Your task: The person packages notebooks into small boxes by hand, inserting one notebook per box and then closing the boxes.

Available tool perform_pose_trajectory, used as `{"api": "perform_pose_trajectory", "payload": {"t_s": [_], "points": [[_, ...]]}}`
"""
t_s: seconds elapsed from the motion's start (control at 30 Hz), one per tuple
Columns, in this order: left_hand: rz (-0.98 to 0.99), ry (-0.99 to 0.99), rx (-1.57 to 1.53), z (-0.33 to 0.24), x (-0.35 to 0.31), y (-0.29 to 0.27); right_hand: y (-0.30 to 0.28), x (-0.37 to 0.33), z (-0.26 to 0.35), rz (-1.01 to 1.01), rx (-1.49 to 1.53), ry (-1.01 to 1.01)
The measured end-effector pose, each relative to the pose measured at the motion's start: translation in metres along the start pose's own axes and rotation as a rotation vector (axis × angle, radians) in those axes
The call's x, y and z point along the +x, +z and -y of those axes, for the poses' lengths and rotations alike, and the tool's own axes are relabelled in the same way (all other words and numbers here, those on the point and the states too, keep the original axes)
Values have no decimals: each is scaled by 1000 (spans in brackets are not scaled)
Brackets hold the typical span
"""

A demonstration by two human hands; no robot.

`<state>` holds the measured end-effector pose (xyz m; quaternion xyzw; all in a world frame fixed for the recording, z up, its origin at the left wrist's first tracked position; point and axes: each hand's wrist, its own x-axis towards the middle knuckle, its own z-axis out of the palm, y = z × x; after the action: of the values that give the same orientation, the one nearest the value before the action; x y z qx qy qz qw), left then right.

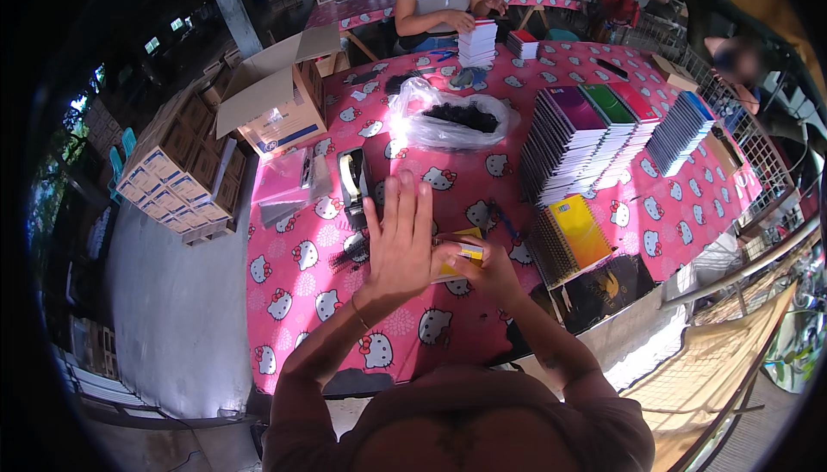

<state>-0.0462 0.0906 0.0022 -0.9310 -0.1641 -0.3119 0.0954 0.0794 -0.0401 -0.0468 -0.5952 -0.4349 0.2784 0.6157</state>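
Note:
My left hand (398, 235) is held over the pink patterned tabletop with its fingers stretched out. Its thumb reaches toward a small yellow-covered item (470, 251), possibly a notebook. My right hand (493, 276) is closed around the near right side of that item; the fingers hide much of it, so its exact kind is unclear. Just beyond my left fingers stands a black tape dispenser (353, 181). Black binding coils (348, 253) lie beside my left hand. To the right of my right hand, yellow spiral notebooks (579, 229) are stacked.
Tall stacks of spiral notebooks (564, 140) stand at right, with blue-covered ones (680, 132) beyond. A plastic bag (412, 127) holds black coils. An open carton (289, 114) and stacked boxes (181, 162) are left. Across the table, a person (439, 7) handles a white stack (477, 44).

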Motion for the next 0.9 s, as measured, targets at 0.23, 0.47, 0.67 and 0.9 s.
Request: {"api": "perform_pose_trajectory", "payload": {"t_s": [0.23, 0.47, 0.67, 0.9], "points": [[-101, 80, -121, -7, -18, 17, 1, 2, -9, 23, -8, -5], [37, 236, -164, -23, -55, 69, -17, 26, -77, 110, 124, -71], [247, 266, -268, -25, -77, 81, -6, 26, -115, 87, 32, -42], [107, 104, -345, -2, -38, 91, -9, 26, -101, 97, -47, -38]]}}
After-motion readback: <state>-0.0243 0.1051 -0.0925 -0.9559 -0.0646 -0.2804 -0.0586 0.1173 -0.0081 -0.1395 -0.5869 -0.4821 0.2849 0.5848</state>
